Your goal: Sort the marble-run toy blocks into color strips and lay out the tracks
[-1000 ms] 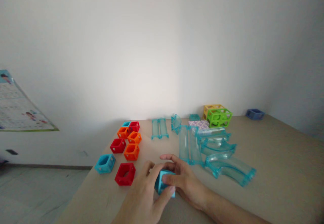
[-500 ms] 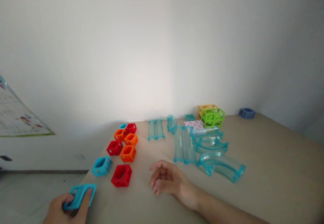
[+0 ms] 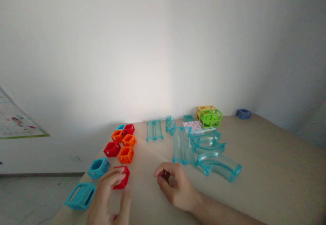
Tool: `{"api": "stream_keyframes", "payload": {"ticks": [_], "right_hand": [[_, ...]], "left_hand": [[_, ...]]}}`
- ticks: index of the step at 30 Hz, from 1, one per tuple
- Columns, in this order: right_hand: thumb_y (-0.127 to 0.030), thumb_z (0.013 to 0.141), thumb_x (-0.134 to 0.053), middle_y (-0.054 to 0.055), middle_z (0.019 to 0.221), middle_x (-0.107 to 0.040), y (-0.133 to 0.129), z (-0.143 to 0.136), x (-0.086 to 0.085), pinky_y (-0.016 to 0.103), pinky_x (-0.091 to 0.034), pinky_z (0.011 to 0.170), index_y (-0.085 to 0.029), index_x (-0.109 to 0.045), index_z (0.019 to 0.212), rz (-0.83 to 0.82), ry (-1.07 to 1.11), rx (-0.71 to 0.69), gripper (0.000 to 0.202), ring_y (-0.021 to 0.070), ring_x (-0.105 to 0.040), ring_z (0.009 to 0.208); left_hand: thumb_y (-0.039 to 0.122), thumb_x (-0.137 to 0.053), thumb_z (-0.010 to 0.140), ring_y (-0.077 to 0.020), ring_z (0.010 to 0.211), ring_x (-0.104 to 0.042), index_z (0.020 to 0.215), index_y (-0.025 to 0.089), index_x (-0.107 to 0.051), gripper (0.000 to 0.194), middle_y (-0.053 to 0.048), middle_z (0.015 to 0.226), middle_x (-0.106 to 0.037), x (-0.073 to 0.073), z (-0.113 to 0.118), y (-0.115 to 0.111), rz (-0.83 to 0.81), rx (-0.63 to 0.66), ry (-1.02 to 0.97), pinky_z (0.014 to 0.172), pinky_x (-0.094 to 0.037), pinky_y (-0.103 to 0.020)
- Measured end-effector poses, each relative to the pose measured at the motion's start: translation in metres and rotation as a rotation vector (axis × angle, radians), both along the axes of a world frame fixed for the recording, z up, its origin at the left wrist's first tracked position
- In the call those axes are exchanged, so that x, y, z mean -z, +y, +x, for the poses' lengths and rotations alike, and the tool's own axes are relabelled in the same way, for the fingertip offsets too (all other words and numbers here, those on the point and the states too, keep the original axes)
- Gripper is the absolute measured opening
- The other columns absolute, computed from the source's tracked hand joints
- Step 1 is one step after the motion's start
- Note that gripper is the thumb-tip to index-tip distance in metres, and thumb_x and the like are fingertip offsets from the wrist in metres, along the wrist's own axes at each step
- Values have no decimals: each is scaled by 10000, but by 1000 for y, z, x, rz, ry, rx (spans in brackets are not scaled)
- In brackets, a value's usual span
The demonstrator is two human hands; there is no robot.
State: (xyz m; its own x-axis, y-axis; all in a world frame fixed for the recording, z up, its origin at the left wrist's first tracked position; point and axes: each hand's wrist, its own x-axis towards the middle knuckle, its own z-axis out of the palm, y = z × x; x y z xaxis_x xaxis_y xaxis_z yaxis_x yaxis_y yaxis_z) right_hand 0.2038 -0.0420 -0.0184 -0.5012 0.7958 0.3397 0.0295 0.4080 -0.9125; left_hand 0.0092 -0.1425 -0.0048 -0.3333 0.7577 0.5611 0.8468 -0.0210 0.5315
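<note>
the blurred left hand [image 3: 102, 200], thumb and fingers wide apart, partly hides the red block [image 3: 122, 183] in front of the nearest orange block [image 3: 126, 155], contact unclear, while the right hand [image 3: 178, 187] curls, how tightly i cannot tell.

Held the left hand [image 3: 100, 201] at the nearest red block [image 3: 123, 183] with thumb and fingers apart, fingertips overlapping its top (too blurred to confirm contact). Held the right hand [image 3: 178, 188] loosely curled over bare table [image 3: 152, 208]. Showed a light-blue block [image 3: 85, 193] just beside the left hand, and a curved translucent track [image 3: 221, 169] beyond the right.
</note>
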Motion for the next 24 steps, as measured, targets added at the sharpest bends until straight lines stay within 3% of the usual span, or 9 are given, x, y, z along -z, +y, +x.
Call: {"api": "stream_keyframes", "payload": {"ticks": [2, 5, 7, 10, 15, 24], "right_hand": [[-128, 813, -542, 56, 760, -625, 3, 9, -12, 328, -458, 713, -177, -660, 846, 333, -149, 178, 133, 197, -554, 779], [-130, 846, -509, 121, 1056, -635, 16, 21, -26, 420, -416, 935, -178, -679, 996, 604, -362, 464, 232, 275, -505, 1079], [-168, 836, -546, 152, 1298, -537, 27, 28, -27, 507, -315, 1046, -193, -650, 1145, 626, -553, 626, 327, 342, -378, 1277], [-261, 803, -620, 165, 1460, -394, 38, 35, -20, 588, -234, 1075, -224, -584, 1274, 525, -800, 692, 473, 417, -234, 1384], [-351, 827, -602, 147, 1511, -340, 44, 42, -13, 596, -251, 1056, -247, -522, 1335, 439, -951, 692, 524, 439, -267, 1371], [-224, 798, -549, 192, 1416, -426, 49, 58, -21, 536, -322, 990, -186, -538, 1287, 429, -1037, 840, 491, 384, -438, 1230]], "left_hand": [[327, -477, 875, -281, 1188, -514, 1148, 212, -528, 301, -131, 1226, -561, -9, 35, 39, 4, 99, 83, 994, -442, -434], [363, -462, 893, -345, 1264, -429, 1243, 171, -564, 412, -187, 1302, -498, -13, 65, 103, -36, 20, 223, 1038, -371, -508], [387, -467, 892, -384, 1313, -361, 1305, 206, -555, 460, -190, 1383, -436, -8, 72, 139, -73, -66, 238, 1041, -343, -536], [433, -491, 873, -420, 1329, -331, 1317, 248, -556, 485, -175, 1404, -436, 9, 75, 175, -213, -145, 148, 1036, -310, -588], [369, -451, 893, -335, 1221, -474, 1189, 130, -624, 418, -216, 1285, -505, 28, 84, 193, -278, 56, 125, 1050, -343, -463], [255, -418, 913, -313, 1185, -516, 1100, 91, -596, 306, -248, 1277, -470, 33, 132, 202, -279, 261, 112, 1022, -373, -437]]}}
